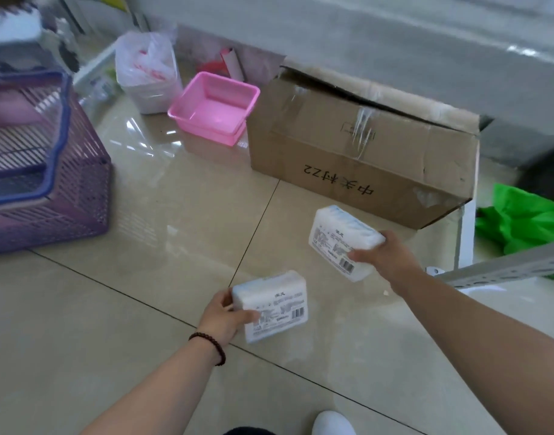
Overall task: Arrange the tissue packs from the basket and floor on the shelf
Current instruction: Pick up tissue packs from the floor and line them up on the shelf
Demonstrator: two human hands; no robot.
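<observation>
two white tissue packs held above the tiled floor — near pack gripped at its left end by the left hand, far pack pinched at its right end by the right hand. beaded bracelet on the left wrist. behind, a taped cardboard box — pink tray beside it, purple basket at far left, green bag at right.
</observation>
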